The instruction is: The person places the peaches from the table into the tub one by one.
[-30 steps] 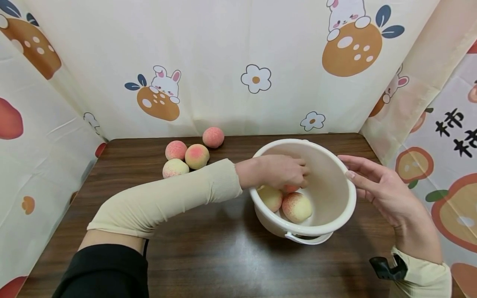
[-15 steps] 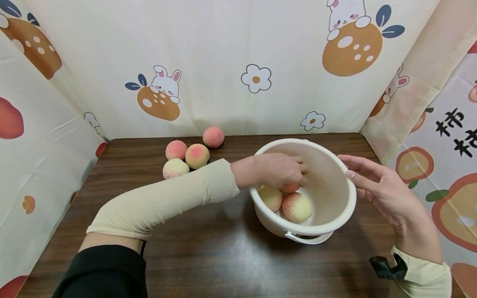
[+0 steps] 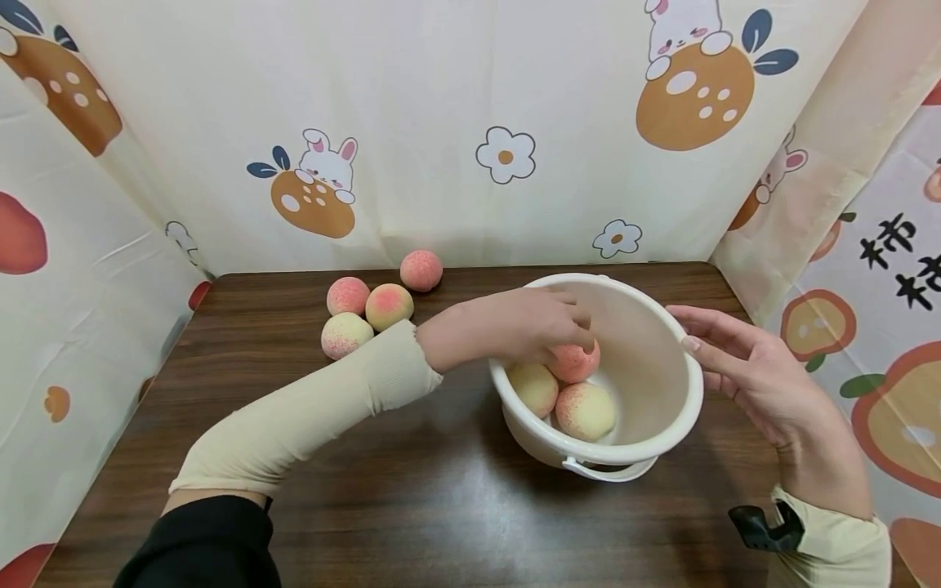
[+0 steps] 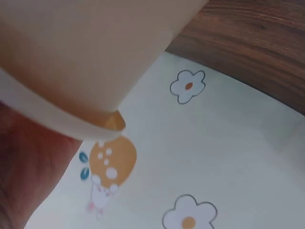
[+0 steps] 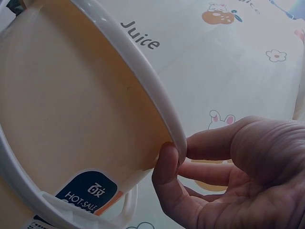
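A white bucket (image 3: 654,367) stands on the brown table with three peaches inside. The pinkish-red peach (image 3: 577,362) lies behind the pale yellow peach (image 3: 534,390) and the red-speckled peach (image 3: 586,411). Over the bucket's left rim reaches my left hand (image 3: 515,327), fingers loosely bent just above the pinkish-red peach and not gripping it. In the left wrist view that hand (image 4: 33,162) shows only in part, by the rim. My right hand (image 5: 214,167) pinches the bucket's right rim between thumb and fingers.
Several more peaches sit at the table's back left, among them a red one (image 3: 421,271) and a pale one (image 3: 346,336). A patterned curtain (image 3: 426,122) rises behind the table (image 3: 412,498). The bucket's handle (image 3: 610,473) hangs at its front.
My left hand has drawn up and to the left, uncovering more of the pinkish-red peach, which stays in the bucket. The right hand and bucket have not moved.
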`<state>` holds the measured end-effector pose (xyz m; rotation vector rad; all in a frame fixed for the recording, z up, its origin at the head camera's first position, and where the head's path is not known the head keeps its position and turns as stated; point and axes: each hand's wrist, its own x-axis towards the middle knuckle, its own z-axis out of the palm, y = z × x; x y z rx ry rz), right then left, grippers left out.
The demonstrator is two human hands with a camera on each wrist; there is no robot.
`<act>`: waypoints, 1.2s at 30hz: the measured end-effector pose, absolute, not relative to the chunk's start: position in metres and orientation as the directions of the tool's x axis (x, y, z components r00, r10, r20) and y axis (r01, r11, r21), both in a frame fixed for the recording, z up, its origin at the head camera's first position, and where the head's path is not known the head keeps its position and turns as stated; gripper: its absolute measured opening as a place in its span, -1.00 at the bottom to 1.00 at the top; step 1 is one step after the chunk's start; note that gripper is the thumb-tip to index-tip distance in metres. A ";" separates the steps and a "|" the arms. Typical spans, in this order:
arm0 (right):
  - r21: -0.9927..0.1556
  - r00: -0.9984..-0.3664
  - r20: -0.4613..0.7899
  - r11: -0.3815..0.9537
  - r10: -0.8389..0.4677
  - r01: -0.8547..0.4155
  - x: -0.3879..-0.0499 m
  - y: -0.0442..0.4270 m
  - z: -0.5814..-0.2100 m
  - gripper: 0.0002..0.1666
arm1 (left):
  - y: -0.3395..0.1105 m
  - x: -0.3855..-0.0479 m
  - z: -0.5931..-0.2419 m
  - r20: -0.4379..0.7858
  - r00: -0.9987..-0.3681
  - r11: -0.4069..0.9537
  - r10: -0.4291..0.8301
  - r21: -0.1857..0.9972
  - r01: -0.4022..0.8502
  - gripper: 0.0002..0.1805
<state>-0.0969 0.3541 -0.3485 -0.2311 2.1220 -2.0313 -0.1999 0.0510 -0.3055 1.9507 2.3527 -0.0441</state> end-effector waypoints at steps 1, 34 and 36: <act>-0.999 -0.969 -0.032 0.046 -0.245 0.021 -0.097 0.354 -0.348 -0.46 | 0.048 -0.200 -0.304 -0.068 -0.192 0.195 0.979 0.047 0.980 -0.67; -1.000 -0.966 -0.021 0.019 -0.258 0.017 -0.097 0.354 -0.350 -0.45 | -0.036 -0.191 -0.324 0.548 -0.499 0.555 0.671 0.074 0.828 -0.71; -1.000 -0.965 -0.018 0.017 -0.260 0.014 -0.097 0.354 -0.350 -0.45 | -0.040 -0.190 -0.326 0.549 -0.531 0.612 0.646 0.043 0.790 -0.69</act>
